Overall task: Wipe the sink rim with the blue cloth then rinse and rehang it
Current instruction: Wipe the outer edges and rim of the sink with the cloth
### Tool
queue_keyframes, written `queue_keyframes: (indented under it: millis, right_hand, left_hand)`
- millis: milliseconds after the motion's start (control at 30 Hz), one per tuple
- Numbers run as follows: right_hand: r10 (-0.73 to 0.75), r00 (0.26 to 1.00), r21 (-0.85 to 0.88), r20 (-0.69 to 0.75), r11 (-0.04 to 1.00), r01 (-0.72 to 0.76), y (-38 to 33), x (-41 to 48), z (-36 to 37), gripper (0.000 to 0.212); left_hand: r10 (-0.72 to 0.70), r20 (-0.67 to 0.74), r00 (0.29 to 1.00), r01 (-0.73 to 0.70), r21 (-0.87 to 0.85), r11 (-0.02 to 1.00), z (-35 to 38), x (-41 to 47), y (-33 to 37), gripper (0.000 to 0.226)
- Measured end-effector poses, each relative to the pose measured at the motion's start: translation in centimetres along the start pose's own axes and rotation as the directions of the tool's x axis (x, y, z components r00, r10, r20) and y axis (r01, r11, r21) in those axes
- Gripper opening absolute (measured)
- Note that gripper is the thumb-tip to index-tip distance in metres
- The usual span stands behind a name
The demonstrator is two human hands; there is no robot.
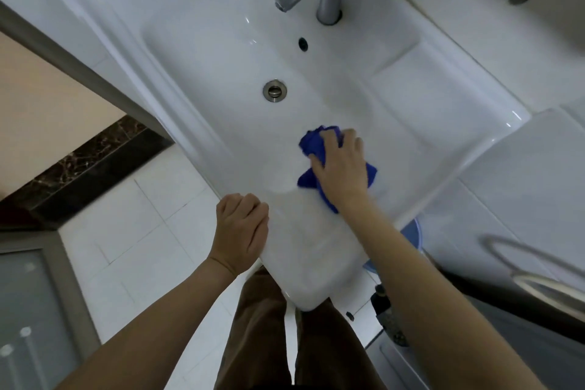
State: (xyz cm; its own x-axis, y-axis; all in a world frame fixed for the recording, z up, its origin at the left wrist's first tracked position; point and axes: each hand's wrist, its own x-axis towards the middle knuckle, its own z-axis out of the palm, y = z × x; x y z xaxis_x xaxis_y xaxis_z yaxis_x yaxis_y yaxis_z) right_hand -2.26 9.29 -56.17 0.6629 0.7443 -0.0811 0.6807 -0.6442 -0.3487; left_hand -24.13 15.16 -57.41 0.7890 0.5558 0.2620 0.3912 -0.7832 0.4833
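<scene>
Both hands meet the near edge of the sink rim [304, 231] — the right hand [340, 165] curls its fingers over the blue cloth [313, 142], a soft, light wad probably best held by its bunched middle — while the left hand [242, 225] rests curled there, grip impossible to tell.

Right hand [340, 165] palm-down gripping blue cloth [313, 144], left hand [242, 228] loosely fisted
</scene>
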Motion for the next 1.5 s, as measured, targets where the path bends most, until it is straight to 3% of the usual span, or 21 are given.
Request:
queue_keyframes:
  millis: [100, 233, 367, 467, 700, 800, 933, 1100, 1167, 1233, 1300, 1367, 1433, 1500]
  right_hand:
    - [-0.245, 0.952, 0.104, 0.183, 0.968, 0.229, -2.4, -6.4, 0.7, 0.051]
    - [-0.275, 0.919, 0.143, 0.283, 0.959, 0.243, 1.4, -9.5, -0.7, 0.052]
    - [-0.301, 0.933, 0.105, 0.2, 0.953, 0.285, -4.2, -4.5, 1.7, 0.051]
    - [-0.212, 0.961, 0.112, 0.179, 0.975, 0.194, -7.3, -2.3, 2.7, 0.047]
    - [-0.388, 0.89, 0.081, 0.241, 0.922, 0.38, 1.3, -9.0, -0.3, 0.049]
    - [-0.378, 0.912, 0.033, 0.162, 0.925, 0.378, -2.1, -5.8, 1.8, 0.047]
    - [-0.245, 0.961, 0.043, 0.125, 0.969, 0.242, -6.1, -2.3, 3.0, 0.046]
    - [-0.396, 0.898, 0.052, 0.192, 0.918, 0.394, 2.6, -5.1, -1.3, 0.051]
    - [-0.282, 0.948, -0.005, 0.146, 0.958, 0.286, 6.5, -1.9, -3.1, 0.05]
    - [-0.038, 0.999, -0.027, 0.021, 0.999, 0.039, 9.4, 2.6, -4.5, 0.051]
    - [0.163, 0.982, -0.01, -0.094, 0.986, -0.164, 9.9, 4.7, -5.2, 0.053]
    - [0.199, 0.977, -0.009, -0.078, 0.98, -0.2, 7.4, 2.7, -4.2, 0.053]
    - [0.055, 0.996, 0.023, 0.074, 0.998, -0.057, 3.8, -2.1, -2.7, 0.053]
    - [-0.197, 0.944, 0.044, 0.265, 0.98, 0.192, 1.0, -7.1, -1.9, 0.054]
  left_hand:
    - [0.009, 0.025, 1.0, -0.009, 0.006, 1.0, -0.2, 0.1, 0.0, 0.02]
    - [-0.005, -0.008, 1.0, 0.005, -0.01, 1.0, 0.4, 0.0, 0.0, 0.016]
    - [-0.002, -0.031, 1.0, 0.002, -0.009, 1.0, 0.8, -0.1, -0.4, 0.016]
    - [-0.012, -0.019, 1.0, 0.012, 0.005, 1.0, 0.5, 0.0, -0.2, 0.02]
    - [0.0, -0.052, 0.999, -0.002, -0.034, 0.999, 0.4, 0.0, 0.0, 0.018]
    - [0.001, -0.052, 0.999, -0.003, -0.038, 0.999, 0.7, 0.0, -0.2, 0.018]
    - [0.008, -0.004, 1.0, -0.008, 0.009, 1.0, 0.4, -0.1, -0.2, 0.02]
    - [0.026, -0.004, 1.0, -0.026, -0.003, 1.0, -0.1, -0.1, -0.1, 0.023]
    - [0.025, -0.027, 0.999, -0.025, -0.004, 1.0, 0.2, -0.1, -0.2, 0.019]
    - [0.033, -0.035, 0.999, -0.034, -0.016, 0.999, 0.4, -0.2, -0.4, 0.016]
    - [0.025, -0.04, 0.999, -0.026, -0.021, 0.999, 0.6, -0.2, -0.4, 0.014]
    - [0.015, -0.038, 0.999, -0.015, -0.023, 1.0, 0.6, -0.2, -0.4, 0.015]
    - [0.015, -0.028, 0.999, -0.015, -0.011, 1.0, 0.5, -0.3, -0.3, 0.017]
    - [0.024, -0.014, 1.0, -0.024, 0.004, 1.0, 0.4, -0.2, -0.3, 0.02]
